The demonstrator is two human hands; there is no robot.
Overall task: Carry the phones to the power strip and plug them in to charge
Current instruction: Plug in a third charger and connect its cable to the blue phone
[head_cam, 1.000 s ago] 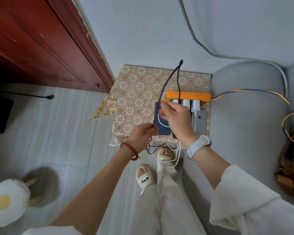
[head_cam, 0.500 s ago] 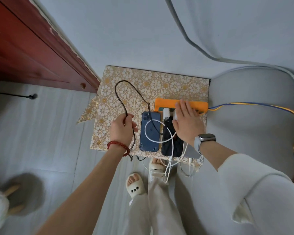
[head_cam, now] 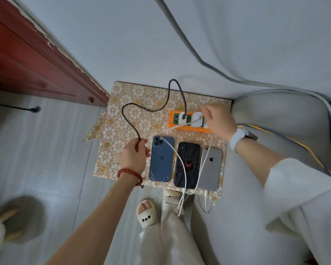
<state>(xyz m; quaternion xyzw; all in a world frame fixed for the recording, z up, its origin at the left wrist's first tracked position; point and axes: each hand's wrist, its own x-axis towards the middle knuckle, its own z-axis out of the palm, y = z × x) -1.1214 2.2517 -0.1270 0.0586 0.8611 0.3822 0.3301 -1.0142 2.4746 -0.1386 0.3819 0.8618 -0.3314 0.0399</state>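
Three phones lie face down side by side on a small table with a gold floral cloth (head_cam: 134, 104): a blue phone (head_cam: 161, 159), a black phone with a red spider (head_cam: 188, 165) and a grey phone (head_cam: 211, 169). White cables run over them and hang off the front edge. Behind them lies the orange power strip (head_cam: 174, 122) with white chargers plugged in. My left hand (head_cam: 133, 156) grips the end of a dark braided cable (head_cam: 130, 119), which loops back to the leftmost charger (head_cam: 183, 117). My right hand (head_cam: 219, 119) rests on the strip's right end, fingers on a white charger (head_cam: 197, 119).
A red-brown wooden door (head_cam: 27, 60) stands at the left. A grey padded seat (head_cam: 275, 119) adjoins the table on the right, with blue and yellow wires (head_cam: 287, 138) running across it. My feet in white slippers (head_cam: 147, 213) stand at the table's front edge.
My left hand has drawn the dark cable end toward the blue phone's left side. My right hand has shifted to the strip's right end, uncovering the grey phone. The camera moved closer.
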